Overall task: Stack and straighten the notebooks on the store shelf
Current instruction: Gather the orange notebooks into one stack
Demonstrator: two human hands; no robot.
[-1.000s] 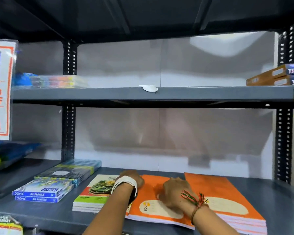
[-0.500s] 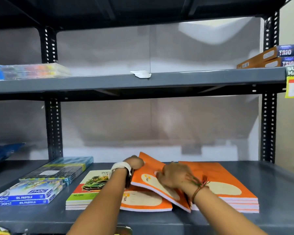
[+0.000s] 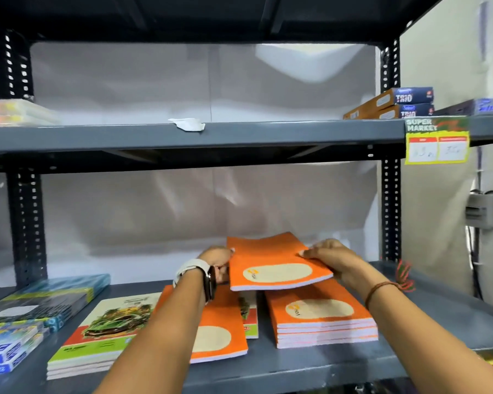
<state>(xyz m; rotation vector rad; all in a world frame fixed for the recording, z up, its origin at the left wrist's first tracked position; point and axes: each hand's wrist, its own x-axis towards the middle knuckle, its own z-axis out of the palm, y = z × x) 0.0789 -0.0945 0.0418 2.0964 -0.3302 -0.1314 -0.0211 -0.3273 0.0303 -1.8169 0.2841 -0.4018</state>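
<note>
While one orange notebook [image 3: 276, 261] is held clear of the grey shelf [image 3: 296, 365], it is gripped at its left edge by the left hand [image 3: 215, 260] and at its right edge by the right hand [image 3: 329, 255], fingers closed on the cover. Below the fingers, three piles are counted: an orange stack [image 3: 322, 319], a single orange notebook [image 3: 219, 334] and car-cover notebooks [image 3: 103, 336] (partly overlapped). Half a second earlier, the held notebook was only tilted up.
</note>
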